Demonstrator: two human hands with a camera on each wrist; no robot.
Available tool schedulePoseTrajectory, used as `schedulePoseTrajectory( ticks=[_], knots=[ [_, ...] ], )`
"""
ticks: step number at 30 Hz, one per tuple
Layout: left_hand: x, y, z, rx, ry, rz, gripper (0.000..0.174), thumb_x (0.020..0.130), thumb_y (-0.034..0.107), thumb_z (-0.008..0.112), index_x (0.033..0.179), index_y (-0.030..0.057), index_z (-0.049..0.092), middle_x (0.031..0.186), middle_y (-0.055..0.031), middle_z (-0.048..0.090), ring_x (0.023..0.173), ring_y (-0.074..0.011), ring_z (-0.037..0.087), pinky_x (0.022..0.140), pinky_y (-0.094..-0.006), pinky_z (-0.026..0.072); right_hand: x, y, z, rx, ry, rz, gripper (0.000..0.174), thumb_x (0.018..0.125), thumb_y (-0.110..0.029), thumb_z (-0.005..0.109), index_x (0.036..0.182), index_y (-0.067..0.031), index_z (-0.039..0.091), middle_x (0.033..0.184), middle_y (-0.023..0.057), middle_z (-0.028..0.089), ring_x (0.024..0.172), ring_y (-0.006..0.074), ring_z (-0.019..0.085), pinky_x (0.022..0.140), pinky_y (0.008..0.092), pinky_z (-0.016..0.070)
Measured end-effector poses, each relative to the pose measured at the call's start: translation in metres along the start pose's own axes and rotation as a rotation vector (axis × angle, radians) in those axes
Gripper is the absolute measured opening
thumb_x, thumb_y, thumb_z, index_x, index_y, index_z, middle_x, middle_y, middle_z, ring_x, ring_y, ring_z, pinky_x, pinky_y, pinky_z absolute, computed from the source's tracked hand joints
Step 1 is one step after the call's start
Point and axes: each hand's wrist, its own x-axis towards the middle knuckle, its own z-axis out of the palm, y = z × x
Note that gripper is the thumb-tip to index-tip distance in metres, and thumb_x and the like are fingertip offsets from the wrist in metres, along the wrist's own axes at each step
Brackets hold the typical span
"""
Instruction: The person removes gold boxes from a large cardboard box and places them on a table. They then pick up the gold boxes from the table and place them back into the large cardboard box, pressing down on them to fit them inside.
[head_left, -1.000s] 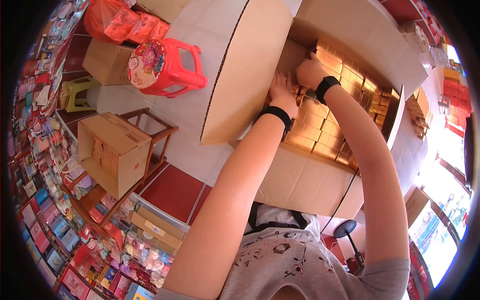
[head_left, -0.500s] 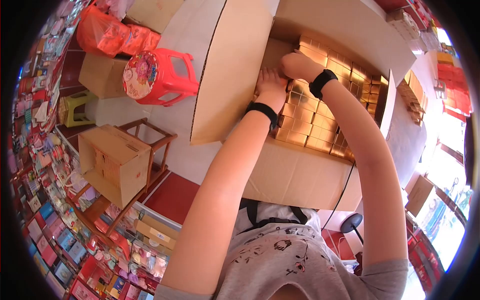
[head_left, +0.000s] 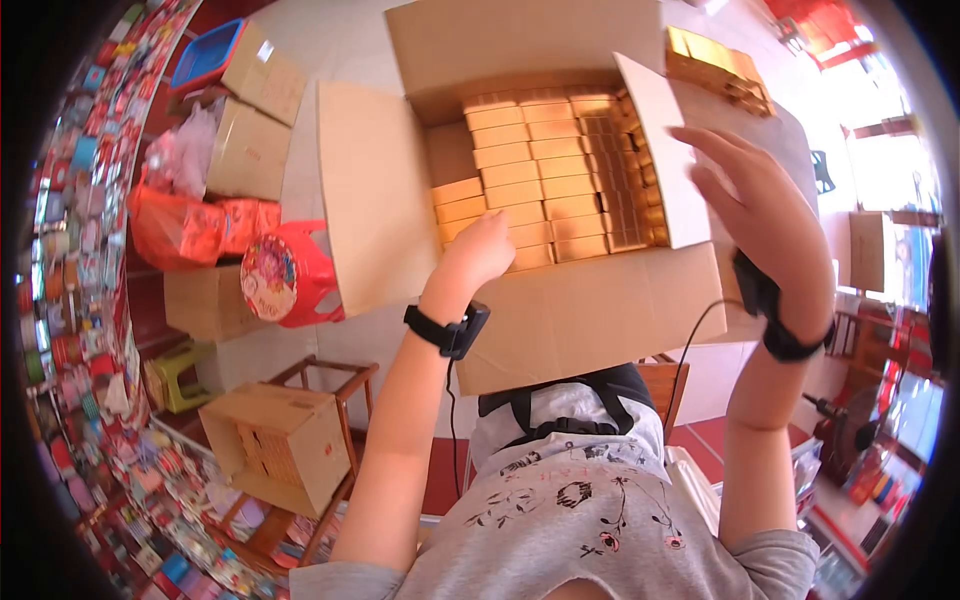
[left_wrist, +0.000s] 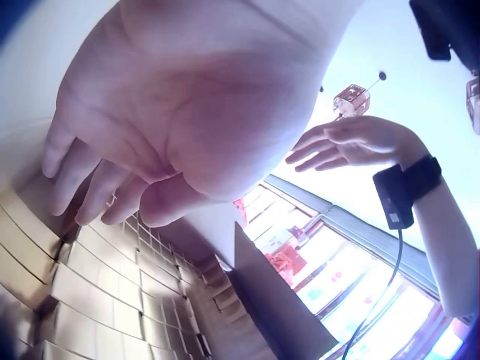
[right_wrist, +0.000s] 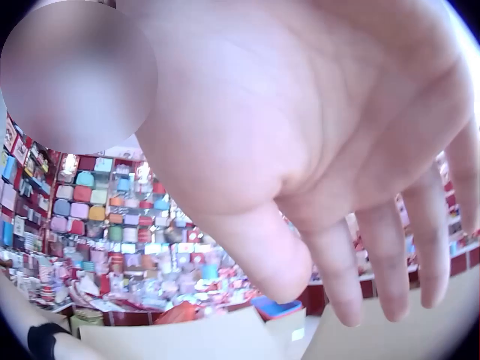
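A large open cardboard carton point(head_left: 590, 310) stands in front of me, its flaps spread outward. Rows of small shiny gold boxes point(head_left: 510, 155) fill most of it, and bare cardboard shows in its far left corner. Over the near left boxes is my left hand point(head_left: 478, 250), fingers pointing down; the left wrist view shows them loosely extended beside the gold boxes, with nothing in the palm. My right hand point(head_left: 752, 195) is raised in the air beside the right flap point(head_left: 665, 150). Its fingers are spread apart and it holds nothing, as the right wrist view shows.
More gold boxes point(head_left: 715, 65) lie beyond the carton at the right. On the left stand a red stool point(head_left: 290, 275), a red plastic bag point(head_left: 175, 225) and other cartons. A smaller carton point(head_left: 310, 440) rests on a wooden chair. Crowded goods shelves line the far left.
My right hand has come out of the carton and up to the right. My left hand has moved nearer the carton's front edge. The head view has turned, showing more of the gold boxes.
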Motion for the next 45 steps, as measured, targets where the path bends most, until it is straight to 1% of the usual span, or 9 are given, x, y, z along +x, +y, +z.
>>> schedulePoseTrajectory(
  ticks=[4,6,7,13,20,27,32,35,45],
  knots=[
    [-0.022,0.033,0.021,0.058,0.129,0.235,0.028,0.084,0.01,0.043,0.104,-0.0068,0.053,0.097,-0.0251,0.06,0.091,-0.0376,0.057,0.079,-0.0421,0.0471,-0.109,0.031,-0.035,0.144,0.04,0.552,0.033,0.085,-0.008,0.05,0.118,-0.0014,0.052,0.104,0.0192,0.06,0.092,0.032,0.058,0.082,0.0361,0.0439],
    [-0.032,0.072,0.024,-0.105,0.037,0.266,0.027,0.087,0.011,0.041,0.106,-0.0019,0.055,0.084,-0.0199,0.062,0.081,-0.0328,0.06,0.072,-0.0382,0.0468,-0.161,0.075,-0.014,0.113,0.099,0.539,0.033,0.084,-0.008,0.052,0.117,-0.0017,0.052,0.104,0.0193,0.06,0.09,0.0302,0.059,0.08,0.0356,0.0447],
    [-0.036,0.096,0.027,-0.134,0.0,0.262,0.024,0.086,0.011,0.043,0.101,-0.0006,0.057,0.072,-0.0165,0.062,0.072,-0.0314,0.061,0.067,-0.037,0.0474,-0.176,0.082,-0.008,0.133,0.07,0.689,0.033,0.082,-0.008,0.054,0.115,-0.0017,0.053,0.103,0.019,0.061,0.091,0.0299,0.059,0.08,0.0352,0.045],
    [-0.034,0.202,0.089,0.057,-0.121,0.526,0.023,0.086,0.014,0.046,0.103,0.0014,0.055,0.077,-0.0177,0.062,0.076,-0.0333,0.061,0.067,-0.0411,0.0477,-0.263,0.178,0.054,0.236,0.013,1.037,0.039,0.072,-0.019,0.063,0.107,-0.0003,0.059,0.099,0.0217,0.062,0.095,0.0343,0.059,0.082,0.0386,0.0469],
    [-0.031,0.3,0.153,0.391,-0.451,0.533,0.03,0.086,0.015,0.048,0.113,0.0034,0.05,0.093,-0.019,0.062,0.083,-0.0356,0.06,0.073,-0.0445,0.0479,-0.314,0.325,0.055,0.037,0.108,1.186,0.045,0.072,-0.028,0.068,0.109,-0.0043,0.056,0.104,0.015,0.061,0.099,0.0299,0.058,0.082,0.0383,0.0472],
    [0.037,0.412,0.24,-0.013,-0.53,0.559,0.037,0.085,0.012,0.05,0.12,0.0024,0.047,0.094,-0.0162,0.061,0.081,-0.0281,0.061,0.073,-0.0353,0.0488,-0.333,0.422,0.057,0.139,0.336,1.201,0.051,0.072,-0.03,0.071,0.111,-0.0059,0.05,0.109,0.0145,0.055,0.104,0.031,0.052,0.085,0.0391,0.0448],
    [0.102,0.448,0.276,-0.267,-0.612,0.357,0.037,0.084,0.01,0.052,0.12,0.0018,0.047,0.101,-0.0092,0.06,0.082,-0.017,0.06,0.075,-0.0308,0.0478,-0.353,0.508,0.063,-0.007,0.41,1.164,0.056,0.071,-0.028,0.069,0.118,-0.0086,0.047,0.114,0.0177,0.052,0.107,0.0338,0.049,0.088,0.0415,0.043],
    [0.136,0.456,0.309,-0.373,-0.567,0.319,0.034,0.084,0.01,0.052,0.117,0.0017,0.049,0.101,-0.0088,0.06,0.083,-0.0161,0.059,0.077,-0.03,0.0475,-0.351,0.537,0.06,-0.057,0.299,1.142,0.072,0.069,-0.037,0.07,0.13,-0.0128,0.04,0.127,0.0174,0.043,0.114,0.0359,0.043,0.093,0.0443,0.04],
    [0.15,0.479,0.344,-0.446,-0.559,0.37,0.028,0.084,0.011,0.051,0.11,0.0011,0.055,0.098,-0.0099,0.061,0.083,-0.0159,0.059,0.075,-0.0292,0.0479,-0.351,0.554,0.059,-0.064,0.142,1.147,0.087,0.062,-0.044,0.07,0.136,-0.0142,0.034,0.131,0.0209,0.039,0.12,0.0381,0.04,0.097,0.0482,0.0348]
  ],
)
